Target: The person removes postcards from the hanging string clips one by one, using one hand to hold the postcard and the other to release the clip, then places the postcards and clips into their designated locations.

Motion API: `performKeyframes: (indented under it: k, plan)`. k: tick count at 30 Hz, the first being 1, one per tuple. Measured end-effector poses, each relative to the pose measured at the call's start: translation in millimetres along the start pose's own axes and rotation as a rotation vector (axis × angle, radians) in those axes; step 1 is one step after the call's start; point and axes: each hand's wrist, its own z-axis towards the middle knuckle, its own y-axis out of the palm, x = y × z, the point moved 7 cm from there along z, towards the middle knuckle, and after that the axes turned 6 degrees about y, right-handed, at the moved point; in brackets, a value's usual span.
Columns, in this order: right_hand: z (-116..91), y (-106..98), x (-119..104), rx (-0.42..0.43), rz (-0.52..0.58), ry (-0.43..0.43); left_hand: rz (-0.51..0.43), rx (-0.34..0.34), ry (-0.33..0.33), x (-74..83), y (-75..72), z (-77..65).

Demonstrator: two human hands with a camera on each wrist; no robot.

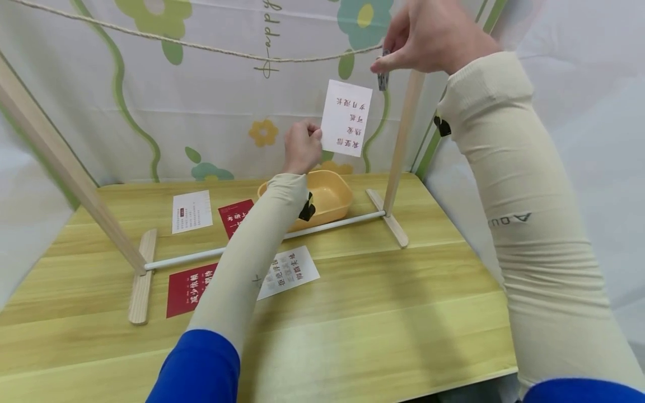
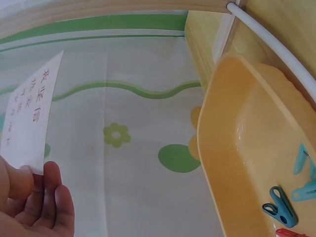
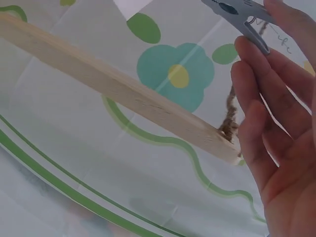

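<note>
My left hand [image 1: 302, 148] pinches the lower left edge of a white card [image 1: 346, 118] with red characters, held up in front of the patterned cloth. Higher and to the right, my right hand [image 1: 434, 38] pinches a grey clothespin [image 3: 242, 14] between thumb and fingers. That clothespin is at the right end of the rope [image 1: 227, 55], above the card's upper right corner and apart from it. Whether its jaws bite the rope, I cannot tell. In the left wrist view the card [image 2: 32, 116] sits between thumb and fingers.
A wooden frame with posts [image 1: 403, 145] and a white rod [image 1: 337, 225] stands on the table [image 1: 383, 324]. Behind the rod is a yellow basin [image 1: 330, 193] containing several clothespins [image 2: 281, 207]. Red cards [image 1: 183, 291] and white cards [image 1: 192, 211] lie about the rod.
</note>
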Motion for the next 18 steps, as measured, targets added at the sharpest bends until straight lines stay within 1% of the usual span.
performKeyframes:
  k: [4, 7, 12, 18]
  plan:
    - [1, 8, 3, -0.017, 0.010, 0.001, 0.001, 0.000, -0.035, -6.2, -4.6, -1.1]
    - [3, 11, 3, -0.009, 0.000, -0.021, 0.002, 0.001, -0.056, -9.0, -6.8, -1.2]
    - [6, 20, 1, -0.004, -0.039, -0.062, -0.009, 0.003, -0.070, -11.0, -10.8, -1.8]
    - [6, 38, -2, -0.057, -0.022, -0.068, -0.010, -0.023, -0.078, -15.1, -14.1, -6.0]
